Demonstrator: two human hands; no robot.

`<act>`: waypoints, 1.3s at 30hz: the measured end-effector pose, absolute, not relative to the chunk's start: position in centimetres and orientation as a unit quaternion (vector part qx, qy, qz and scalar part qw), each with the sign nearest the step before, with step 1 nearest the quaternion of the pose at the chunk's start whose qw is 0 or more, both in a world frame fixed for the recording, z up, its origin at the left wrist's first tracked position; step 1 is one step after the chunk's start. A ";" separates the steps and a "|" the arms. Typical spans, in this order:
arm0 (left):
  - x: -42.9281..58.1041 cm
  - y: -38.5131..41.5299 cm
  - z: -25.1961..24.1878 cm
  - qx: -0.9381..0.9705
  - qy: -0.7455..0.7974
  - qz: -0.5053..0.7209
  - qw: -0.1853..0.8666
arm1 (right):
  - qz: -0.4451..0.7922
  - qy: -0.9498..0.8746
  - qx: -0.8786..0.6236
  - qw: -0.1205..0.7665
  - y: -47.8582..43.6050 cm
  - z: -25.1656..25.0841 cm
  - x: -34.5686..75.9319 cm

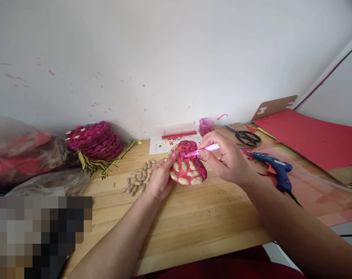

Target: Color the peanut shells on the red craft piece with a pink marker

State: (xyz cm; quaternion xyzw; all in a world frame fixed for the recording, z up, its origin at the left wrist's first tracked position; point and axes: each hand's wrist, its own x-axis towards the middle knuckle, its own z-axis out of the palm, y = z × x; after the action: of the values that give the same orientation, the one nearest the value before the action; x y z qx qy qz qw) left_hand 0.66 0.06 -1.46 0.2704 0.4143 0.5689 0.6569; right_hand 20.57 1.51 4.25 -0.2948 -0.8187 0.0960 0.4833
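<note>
My left hand point(161, 176) grips the left edge of a red round piece point(187, 164) covered with peanut shells, some painted dark pink, tilted up from the wooden table point(193, 221). My right hand point(226, 157) is closed on a pink-handled brush point(203, 149), whose tip touches the upper part of the red piece. A heap of loose peanuts point(138, 180) lies just left of my left hand.
A jar of pink paint point(206, 126) stands at the wall, black scissors point(245, 136) and a blue glue gun point(276, 170) lie to the right, red paper sheets point(315, 137) beyond. Stacked pink woven pieces point(94, 141) and plastic bags point(27, 155) sit at the left.
</note>
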 end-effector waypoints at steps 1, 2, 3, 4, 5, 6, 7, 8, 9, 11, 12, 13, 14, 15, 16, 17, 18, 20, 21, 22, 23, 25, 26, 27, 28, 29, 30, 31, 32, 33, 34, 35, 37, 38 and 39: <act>0.7 0.1 -1.4 0.270 0.414 0.570 0.656 | 0.093 -0.818 -0.296 0.485 1.5 4.3 20.6; 0.7 0.1 -1.4 0.271 0.415 0.571 0.654 | 0.092 -0.817 -0.296 0.486 1.5 4.4 20.6; 0.7 0.1 -1.3 0.273 0.415 0.572 0.653 | 0.094 -0.817 -0.294 0.487 1.5 4.4 20.7; 0.7 0.0 -1.3 0.277 0.416 0.572 0.650 | 0.100 -0.818 -0.291 0.486 1.5 4.5 20.7; 0.7 0.0 -1.3 0.284 0.416 0.572 0.648 | 0.108 -0.818 -0.289 0.485 1.5 4.5 20.7; 0.7 0.0 -1.3 0.292 0.415 0.571 0.645 | 0.117 -0.818 -0.288 0.484 1.5 4.5 20.7; 0.7 0.0 -1.3 0.301 0.413 0.570 0.643 | 0.122 -0.817 -0.289 0.484 1.6 4.5 20.7; 0.7 -0.1 -1.3 0.309 0.411 0.571 0.640 | 0.120 -0.816 -0.291 0.485 1.7 4.5 20.7; 0.7 -0.1 -1.3 0.316 0.410 0.572 0.636 | 0.113 -0.814 -0.293 0.489 1.7 4.4 20.8; 0.7 -0.2 -1.5 0.326 0.408 0.576 0.629 | 0.102 -0.810 -0.289 0.500 1.9 4.4 20.8; 0.7 -0.2 -1.5 0.330 0.406 0.578 0.626 | 0.101 -0.809 -0.284 0.505 2.0 4.3 20.8; 0.7 -0.2 -1.6 0.334 0.405 0.580 0.623 | 0.104 -0.808 -0.280 0.507 2.0 4.3 20.8; 0.7 -0.2 -1.8 0.338 0.403 0.582 0.620 | 0.110 -0.809 -0.280 0.505 2.0 4.4 20.8; 0.7 -0.2 -1.9 0.341 0.402 0.583 0.618 | 0.113 -0.811 -0.281 0.501 1.9 4.4 20.8; 0.7 -0.1 -2.0 0.344 0.401 0.585 0.615 | 0.108 -0.814 -0.284 0.496 1.9 4.4 20.8; 0.6 -0.1 -2.1 0.347 0.401 0.586 0.612 | 0.099 -0.817 -0.286 0.491 1.9 4.4 20.8; 0.6 -0.1 -2.1 0.350 0.402 0.587 0.609 | 0.088 -0.819 -0.286 0.489 1.9 4.5 20.8; 0.5 -0.1 -2.2 0.356 0.402 0.587 0.606 | 0.068 -0.819 -0.283 0.495 1.9 4.5 20.8; 0.5 -0.1 -2.3 0.358 0.401 0.587 0.606 | 0.067 -0.817 -0.280 0.499 1.9 4.6 20.8; 0.5 -0.1 -2.3 0.359 0.400 0.587 0.606 | 0.071 -0.816 -0.277 0.503 1.9 4.6 20.8; 0.5 0.0 -2.3 0.359 0.398 0.586 0.607 | 0.078 -0.815 -0.276 0.503 1.8 4.6 20.8; 0.5 -0.1 -2.2 0.360 0.395 0.588 0.607 | 0.091 -0.816 -0.281 0.496 1.7 4.6 20.8; 0.5 -0.1 -2.2 0.362 0.394 0.588 0.606 | 0.090 -0.817 -0.285 0.493 1.7 4.5 20.8; 0.5 -0.1 -2.2 0.364 0.393 0.589 0.605 | 0.084 -0.817 -0.289 0.492 1.7 4.5 20.8; 0.6 -0.1 -2.2 0.365 0.391 0.589 0.606 | 0.078 -0.816 -0.290 0.495 1.7 4.5 20.8; 0.6 -0.1 -2.1 0.364 0.389 0.589 0.608 | 0.074 -0.814 -0.288 0.499 1.7 4.4 20.8; 0.6 -0.1 -2.1 0.363 0.388 0.588 0.610 | 0.074 -0.812 -0.285 0.503 1.7 4.4 20.8; 0.7 -0.1 -2.1 0.362 0.388 0.587 0.612 | 0.081 -0.811 -0.282 0.506 1.8 4.4 20.8; 0.7 -0.1 -2.1 0.360 0.388 0.586 0.613 | 0.091 -0.810 -0.280 0.507 1.8 4.3 20.8; 0.7 -0.1 -2.0 0.360 0.389 0.586 0.613 | 0.100 -0.810 -0.279 0.506 1.8 4.3 20.8; 0.7 -0.1 -2.0 0.359 0.389 0.586 0.613 | 0.107 -0.810 -0.278 0.506 1.9 4.3 20.8; 0.7 -0.2 -2.0 0.358 0.388 0.587 0.613 | 0.108 -0.809 -0.278 0.506 1.9 4.2 20.8; 0.8 -0.2 -1.8 0.351 0.386 0.589 0.617 | 0.096 -0.805 -0.285 0.511 1.9 4.2 20.8; 0.8 -0.2 -1.7 0.348 0.387 0.589 0.618 | 0.089 -0.802 -0.288 0.515 1.9 4.1 20.8; 0.8 -0.3 -1.7 0.345 0.388 0.589 0.619 | 0.085 -0.799 -0.290 0.519 2.0 4.1 20.8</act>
State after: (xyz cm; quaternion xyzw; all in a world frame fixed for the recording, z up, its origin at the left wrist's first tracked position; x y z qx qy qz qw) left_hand 0.82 -0.25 -1.66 0.3452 0.3883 0.5886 0.6193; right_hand 20.83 1.95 4.14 -0.2902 -0.7992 0.0853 0.5194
